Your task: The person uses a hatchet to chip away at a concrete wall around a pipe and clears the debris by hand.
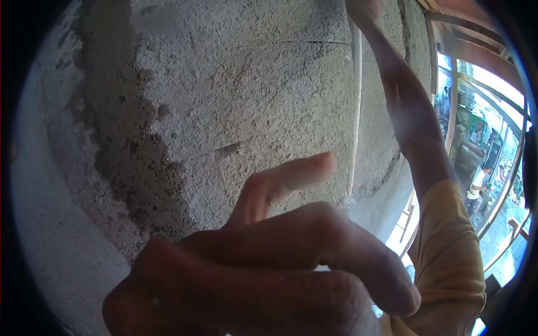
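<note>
Close to the camera, my left hand (252, 263) fills the bottom middle of the head view. Its fingers are bent but spread apart, one reaching out to the right, with nothing seen between them. My right arm, in a yellow sleeve, stretches up along the wall. At the top edge, my right hand (365, 8) is partly cut off and blurred, its fingers closed beside the upper end of a long pale strip (356, 106). What it grips I cannot tell. Behind both hands stands a rough grey plaster wall (269, 101).
A darker, damp-looking band (120, 140) runs down the left of the wall, beside a smoother grey surface (61, 241). On the right, a wooden-framed opening (453, 101) looks onto a bright outdoor area, where a person (476, 187) in a light top stands far off.
</note>
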Available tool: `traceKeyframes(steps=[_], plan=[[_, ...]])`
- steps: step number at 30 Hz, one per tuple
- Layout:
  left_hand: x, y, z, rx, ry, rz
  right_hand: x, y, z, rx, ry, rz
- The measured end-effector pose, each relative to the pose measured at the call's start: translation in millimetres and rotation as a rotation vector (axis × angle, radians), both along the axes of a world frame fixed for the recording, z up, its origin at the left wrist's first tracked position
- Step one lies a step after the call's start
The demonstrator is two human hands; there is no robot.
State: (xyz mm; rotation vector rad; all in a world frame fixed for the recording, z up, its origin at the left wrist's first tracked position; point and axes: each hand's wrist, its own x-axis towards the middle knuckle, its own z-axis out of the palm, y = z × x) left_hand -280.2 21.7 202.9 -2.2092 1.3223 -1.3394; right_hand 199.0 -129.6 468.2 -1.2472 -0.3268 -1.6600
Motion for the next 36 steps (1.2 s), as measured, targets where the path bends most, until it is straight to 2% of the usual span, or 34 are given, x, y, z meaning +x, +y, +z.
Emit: traceKeyframes(steps=[1, 3, 4, 7, 11, 12, 15, 16, 19, 20, 23, 24, 26, 27, 28, 31, 32, 34, 35, 36], plan=[[-0.5, 0.2, -0.4, -0.009, -0.004, -0.004, -2.0, -5.3, 6.4, -0.072, 0.115, 0.091], [-1.6, -0.3, -2.0, -0.018, -0.013, -0.007, -58.2, -19.0, 3.1, -0.209, 0.346, 0.277], [-2.5, -0.3, -3.3, -0.023, -0.007, -0.006, -72.9, -18.8, -5.9, -0.205, 0.273, 0.312], [1.6, -1.2, -2.9, -0.025, 0.011, -0.018, -72.1, -10.6, -6.7, -0.158, 0.169, -0.027], [1.0, -2.0, -2.2, -0.028, 0.014, -0.049, -51.0, -19.8, 5.9, -0.183, 0.323, 0.202], [0.1, -1.2, -2.9, -0.034, 0.018, -0.050, -45.5, -24.9, 6.7, -0.240, 0.220, 0.158], [1.6, 1.4, -4.0, -0.041, 0.038, -0.059, -30.1, -17.0, -5.2, -0.112, 0.089, -0.117], [0.7, 1.5, -5.0, -0.047, 0.045, -0.062, -28.3, -14.0, -11.7, -0.171, 0.190, -0.125], [-1.5, 1.4, -5.6, -0.057, 0.050, -0.083, -53.8, -26.3, -11.0, -0.099, 0.327, 0.210], [-2.3, 2.3, -5.6, -0.060, 0.054, -0.080, -48.1, -33.7, -20.5, -0.160, 0.187, 0.304], [2.1, 1.6, -4.0, -0.057, 0.073, -0.092, -28.5, -23.5, -10.8, 0.004, 0.114, 0.063], [2.1, 0.2, -4.6, -0.061, 0.085, -0.101, -22.6, -17.9, -12.6, -0.131, 0.092, -0.091], [1.3, -1.1, -2.9, -0.058, 0.085, -0.117, -21.1, -31.2, -7.3, -0.102, 0.300, 0.203], [1.4, -2.5, -3.4, -0.063, 0.081, -0.126, -49.2, -30.8, -12.8, -0.094, 0.399, 0.348], [0.0, -1.5, -4.1, -0.065, 0.086, -0.123, -41.0, -38.3, -24.2, -0.243, 0.344, 0.273], [0.2, 3.7, -3.0, -0.067, 0.104, -0.109, 88.7, -33.0, -10.3, -0.132, 0.119, -0.169], [-0.1, 2.5, -3.7, -0.075, 0.110, -0.109, 49.5, -22.6, -19.6, -0.139, 0.121, -0.166], [-0.6, 2.3, -4.4, -0.087, 0.110, -0.110, -16.9, -34.8, -20.6, -0.164, 0.296, 0.138], [-1.5, 1.1, -6.3, -0.096, 0.124, -0.115, -66.7, -22.9, -37.9, -0.177, 0.398, 0.287], [0.0, 3.7, -5.6, -0.094, 0.112, -0.108, -12.5, -32.9, -26.9, -0.278, 0.197, 0.007]])
